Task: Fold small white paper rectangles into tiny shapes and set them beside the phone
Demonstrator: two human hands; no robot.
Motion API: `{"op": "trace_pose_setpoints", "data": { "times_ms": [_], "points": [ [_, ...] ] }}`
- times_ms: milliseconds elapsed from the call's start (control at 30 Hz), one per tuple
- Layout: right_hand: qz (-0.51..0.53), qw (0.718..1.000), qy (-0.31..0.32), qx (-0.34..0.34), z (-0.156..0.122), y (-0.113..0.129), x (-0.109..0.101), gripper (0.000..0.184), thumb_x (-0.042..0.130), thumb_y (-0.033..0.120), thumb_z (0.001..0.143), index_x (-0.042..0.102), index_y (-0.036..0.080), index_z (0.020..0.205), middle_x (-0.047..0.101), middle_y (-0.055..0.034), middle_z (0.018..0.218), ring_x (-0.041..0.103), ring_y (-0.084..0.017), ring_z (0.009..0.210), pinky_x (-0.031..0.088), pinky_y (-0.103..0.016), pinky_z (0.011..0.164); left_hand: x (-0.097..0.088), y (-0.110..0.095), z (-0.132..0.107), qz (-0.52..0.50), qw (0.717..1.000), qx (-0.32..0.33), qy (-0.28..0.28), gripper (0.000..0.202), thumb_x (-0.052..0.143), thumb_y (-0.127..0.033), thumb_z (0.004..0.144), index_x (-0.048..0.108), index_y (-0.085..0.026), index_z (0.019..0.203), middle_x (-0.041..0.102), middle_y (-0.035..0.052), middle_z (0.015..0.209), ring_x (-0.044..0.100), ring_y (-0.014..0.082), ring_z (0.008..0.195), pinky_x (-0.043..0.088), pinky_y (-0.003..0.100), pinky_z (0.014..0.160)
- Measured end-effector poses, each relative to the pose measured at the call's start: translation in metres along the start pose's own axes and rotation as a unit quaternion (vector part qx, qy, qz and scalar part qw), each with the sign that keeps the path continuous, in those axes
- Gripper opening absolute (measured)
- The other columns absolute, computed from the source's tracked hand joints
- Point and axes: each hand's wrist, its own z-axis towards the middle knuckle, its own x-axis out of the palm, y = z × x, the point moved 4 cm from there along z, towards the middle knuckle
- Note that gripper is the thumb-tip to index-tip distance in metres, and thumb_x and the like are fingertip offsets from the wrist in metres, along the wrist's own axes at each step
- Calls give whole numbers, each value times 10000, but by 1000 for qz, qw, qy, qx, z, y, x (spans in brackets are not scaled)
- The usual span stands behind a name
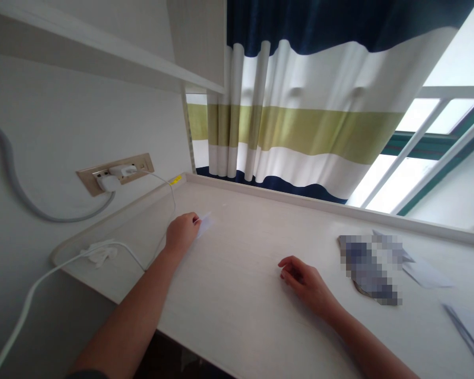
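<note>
My left hand is on the white wood-grain desk near its far left corner. Its fingertips meet a small slip of white paper, which sticks out past them and seems pinched. My right hand rests on the desktop with loosely curled fingers, holding nothing. The nearest thing to it is a pixelated, blurred object to its right, whose kind I cannot tell.
White paper sheets lie at the right, with another sheet at the edge. A white cable runs from a wall socket panel past a tissue wad. A raised lip lines the desk's far side, and a shelf overhangs.
</note>
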Motion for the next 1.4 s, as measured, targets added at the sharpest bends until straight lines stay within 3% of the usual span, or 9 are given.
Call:
{"op": "trace_pose_setpoints", "data": {
  "times_ms": [133, 233, 300, 400, 533, 733, 933, 1167, 1400],
  "points": [
    [6, 1000, -6, -5, -1, -1, -1, 122, 455, 254, 778, 518, 189, 858, 494, 17, 620, 430, -106, 539, 351, -228, 501, -10, -7, -2, -68, 990, 49, -114, 233, 417, -266, 783, 617, -151, 816, 645, 102, 821, 582, 216, 740, 409, 299, 652],
    [9, 1000, -23, -7, -1, 2, -3, 114, 467, 254, 771, 531, 187, 837, 520, 10, 631, 455, -106, 542, 371, -230, 506, -15, -16, -3, -227, 962, 50, -143, 199, 479, -311, 754, 599, -154, 778, 625, 66, 796, 566, 184, 735, 415, 272, 673],
    [14, 999, -43, -3, -1, 4, -5, 108, 485, 271, 766, 542, 185, 797, 546, -1, 645, 483, -109, 554, 396, -237, 523, -13, -26, -4, -372, 923, 6, -97, 203, 538, -354, 713, 584, -159, 743, 604, 26, 729, 550, 155, 655, 408, 240, 595],
    [59, 995, -75, -18, -2, 12, -11, 137, 503, 308, 768, 560, 184, 761, 588, -21, 690, 539, -126, 624, 435, -253, 569, -7, -59, -11, -559, 829, -19, 24, 230, 601, -381, 667, 572, -162, 732, 563, -21, 651, 515, 115, 568, 382, 209, 523],
    [177, 978, -110, -18, -4, 21, -22, 219, 533, 370, 759, 590, 175, 840, 638, -56, 779, 592, -160, 724, 472, -304, 647, -2, -112, -30, -659, 740, -15, 132, 225, 634, -349, 656, 574, -165, 772, 565, -31, 657, 511, 94, 566, 387, 195, 528],
    [347, 925, -157, 15, -5, 21, -43, 253, 635, 376, 670, 621, 168, 813, 643, -28, 734, 586, -143, 655, 479, -292, 602, 1, -171, -54, -637, 740, 29, 216, 226, 616, -372, 669, 557, -162, 723, 587, -22, 662, 519, 95, 555, 395, 193, 513],
    [355, 915, -187, 37, -5, 7, -56, 213, 690, 342, 604, 629, 156, 690, 614, 10, 605, 532, -107, 547, 432, -242, 516, 7, -190, -60, -584, 777, 74, 224, 245, 608, -394, 658, 553, -168, 736, 593, -12, 638, 534, 111, 531, 375, 188, 438],
    [387, 904, -159, 87, -5, 1, -54, 312, 701, 312, 587, 613, 181, 856, 596, 36, 570, 547, -121, 569, 438, -264, 572, 27, -186, -66, -645, 696, 52, 311, 252, 611, -368, 657, 544, -192, 826, 580, -35, 583, 552, 124, 536, 440, 223, 496],
    [392, 908, -125, 84, -8, 5, -53, 135, 601, 252, 661, 669, 190, 759, 621, -5, 761, 519, -101, 630, 418, -223, 555, 28, -180, -69, -671, 665, 30, 327, 142, 564, -233, 667, 645, -179, 770, 580, -8, 714, 525, 100, 598, 444, 215, 541]
  ]
}}
